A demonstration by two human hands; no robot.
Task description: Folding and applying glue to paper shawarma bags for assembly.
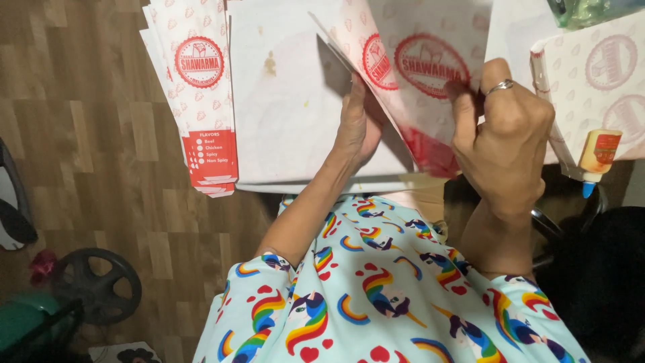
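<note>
We see one person's two bare hands at work on a white paper wrapper sheet printed with red round emblems (pixel 410 60), which is lifted and blurred with motion. The left hand (pixel 358 124) lies under and behind this sheet, its fingers together and flat against the paper. The right hand (pixel 504 134), with one silver ring (pixel 500 86) on a finger, pinches the sheet's near edge between thumb and curled fingers. We count two red round emblems on the held sheet.

To the left of the held sheet lies one plain white rectangular board with yellowish stains (pixel 289 101), touching it. Further left of the held sheet rests one fanned stack of white-and-red printed paper sleeves (pixel 198 101); we cannot count its layers. To the right of the held sheet lie more printed sheets (pixel 598 81), and just beside them stands one small yellow glue bottle with a blue tip (pixel 598 158), tip pointing down. Below the held sheet we see the person's pale blue garment patterned with rainbows and unicorns (pixel 376 296). Well to the lower left of the held sheet, on the brown wood-pattern floor (pixel 101 134), sits one dark round wheel-like disc (pixel 97 286).
</note>
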